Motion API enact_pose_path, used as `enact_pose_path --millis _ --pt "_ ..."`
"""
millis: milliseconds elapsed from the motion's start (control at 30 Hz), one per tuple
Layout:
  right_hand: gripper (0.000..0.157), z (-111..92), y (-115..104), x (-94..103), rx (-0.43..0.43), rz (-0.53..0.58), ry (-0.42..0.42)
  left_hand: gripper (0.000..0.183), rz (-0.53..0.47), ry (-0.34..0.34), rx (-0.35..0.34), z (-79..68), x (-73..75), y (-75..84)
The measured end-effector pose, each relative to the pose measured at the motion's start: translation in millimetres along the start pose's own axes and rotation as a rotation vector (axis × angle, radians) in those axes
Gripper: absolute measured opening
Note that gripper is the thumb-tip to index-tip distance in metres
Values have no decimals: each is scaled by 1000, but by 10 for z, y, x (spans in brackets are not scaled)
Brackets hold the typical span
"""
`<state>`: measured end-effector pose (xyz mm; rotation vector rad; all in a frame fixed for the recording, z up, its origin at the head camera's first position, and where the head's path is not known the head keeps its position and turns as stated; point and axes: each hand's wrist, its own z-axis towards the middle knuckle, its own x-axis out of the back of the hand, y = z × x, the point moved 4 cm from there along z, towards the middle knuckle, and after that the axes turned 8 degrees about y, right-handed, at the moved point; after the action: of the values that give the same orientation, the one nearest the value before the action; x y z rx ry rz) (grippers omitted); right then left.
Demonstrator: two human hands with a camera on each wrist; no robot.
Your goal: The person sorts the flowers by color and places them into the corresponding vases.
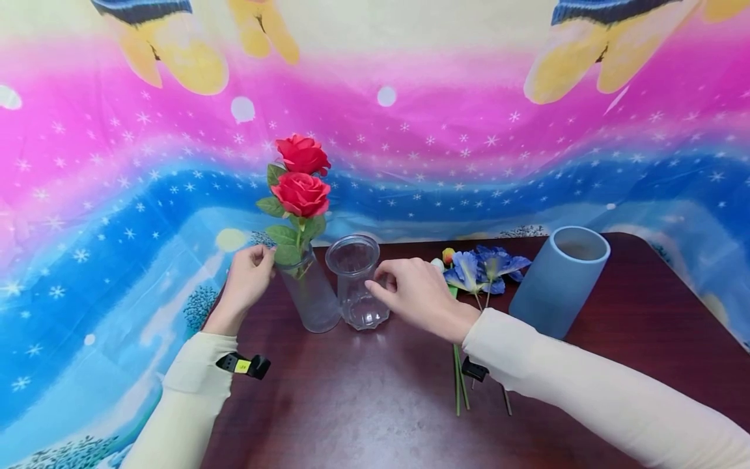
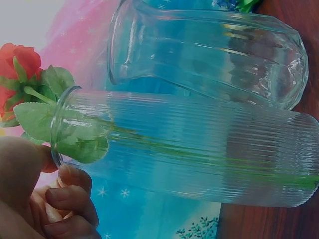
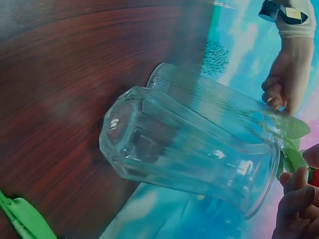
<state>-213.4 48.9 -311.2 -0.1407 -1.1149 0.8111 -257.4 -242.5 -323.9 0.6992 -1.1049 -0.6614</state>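
Observation:
My left hand pinches the rim of a ribbed glass vase between thumb and forefinger. Two red roses with green leaves stand in that vase, their stems showing through the glass. Close on its right is a second clear glass vase, faceted with a flared rim; the left wrist view shows nothing inside it. Beside this second vase hovers my right hand, fingers loosely bent, nothing between thumb and fingertips. In the right wrist view its fingers are just past the vase's rim.
Blue artificial flowers and a small orange-yellow bloom lie on the dark wooden table behind my right forearm, their green stems pointing towards me. A tall blue-grey vase stands at the right. A printed cloth hangs behind the table.

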Motion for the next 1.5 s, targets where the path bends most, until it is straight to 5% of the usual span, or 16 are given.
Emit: enact_pose_path --millis 200,500,900,1500 --pt "18 -28 78 43 3 -19 16 37 -85 -21 27 -27 28 -2" --pt "18 -91 202 120 -59 -17 10 44 -72 -9 -2 -150 170 93" --pt "20 -227 455 214 -82 -48 20 43 -103 -8 -11 -303 184 222" --pt "19 -353 738 268 -118 -99 -1 34 -221 -105 -63 -496 -57 587"
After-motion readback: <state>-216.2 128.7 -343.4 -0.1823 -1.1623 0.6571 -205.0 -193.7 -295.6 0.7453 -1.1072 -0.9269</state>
